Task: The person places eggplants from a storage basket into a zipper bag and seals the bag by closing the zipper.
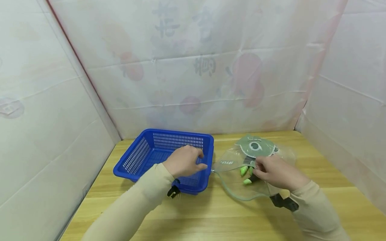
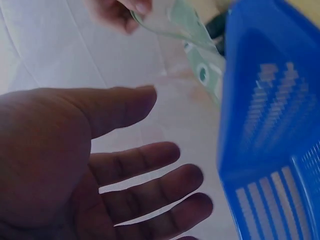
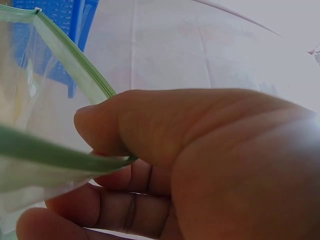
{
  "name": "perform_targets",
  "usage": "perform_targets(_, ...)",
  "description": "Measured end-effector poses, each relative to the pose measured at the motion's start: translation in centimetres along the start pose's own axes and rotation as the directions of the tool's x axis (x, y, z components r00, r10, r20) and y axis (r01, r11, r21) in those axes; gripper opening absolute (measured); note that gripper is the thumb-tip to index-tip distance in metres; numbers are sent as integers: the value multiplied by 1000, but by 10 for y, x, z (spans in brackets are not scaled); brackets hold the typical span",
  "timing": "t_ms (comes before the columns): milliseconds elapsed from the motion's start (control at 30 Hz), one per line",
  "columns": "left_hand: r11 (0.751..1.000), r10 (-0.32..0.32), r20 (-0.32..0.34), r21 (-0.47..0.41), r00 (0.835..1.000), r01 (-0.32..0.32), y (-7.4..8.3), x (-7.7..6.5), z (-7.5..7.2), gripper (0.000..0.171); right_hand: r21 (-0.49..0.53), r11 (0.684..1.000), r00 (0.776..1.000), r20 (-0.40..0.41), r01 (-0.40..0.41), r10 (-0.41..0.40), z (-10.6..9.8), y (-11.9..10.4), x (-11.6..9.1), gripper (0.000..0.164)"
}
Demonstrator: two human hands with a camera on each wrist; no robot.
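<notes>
A clear zip bag (image 1: 233,184) with a green edge and a green cartoon face printed on it lies on the table at the right. My right hand (image 1: 278,171) pinches the bag's green edge between thumb and fingers, as the right wrist view shows. The bag's mouth gapes, and dark items with bright green tips (image 1: 248,181) show in it; their kind is unclear. My left hand (image 1: 185,161) hovers over the right side of a blue plastic basket (image 1: 211,147). In the left wrist view its fingers (image 2: 150,155) are spread and hold nothing.
The wooden table (image 1: 205,221) carries the basket on the left and the bag on the right. Pale printed cloth (image 1: 193,83) hangs behind the table and along both sides. The basket's slotted walls stand close to my left hand.
</notes>
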State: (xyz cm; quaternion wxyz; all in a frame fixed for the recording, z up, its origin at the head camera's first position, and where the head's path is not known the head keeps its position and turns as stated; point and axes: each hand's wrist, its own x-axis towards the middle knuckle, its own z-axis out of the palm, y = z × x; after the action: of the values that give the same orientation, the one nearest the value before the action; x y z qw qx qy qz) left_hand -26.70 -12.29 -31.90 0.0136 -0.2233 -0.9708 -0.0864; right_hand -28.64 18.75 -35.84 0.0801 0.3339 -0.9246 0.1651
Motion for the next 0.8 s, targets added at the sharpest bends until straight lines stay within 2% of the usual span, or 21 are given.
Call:
perform_targets(133,998,-57,92,-23,994,60,-19,3,-5,38,-3,1000,1000,-8,1,-1,-2,-2,0,32)
perform_targets(367,990,-131,203,-25,970,138,-52,7,-10,39,-11,1000,1000,-9,-1,0,-1,-4,-1,31)
perform_targets(700,975,-206,317,-12,926,221,-92,6,-13,42,-11,1000,1000,-30,-2,2,1,-8,-1,31)
perform_targets(800,968,-233,358,-8,904,252,-103,5,-12,40,-7,1000,1000,-21,-13,13,2,-10,0,31)
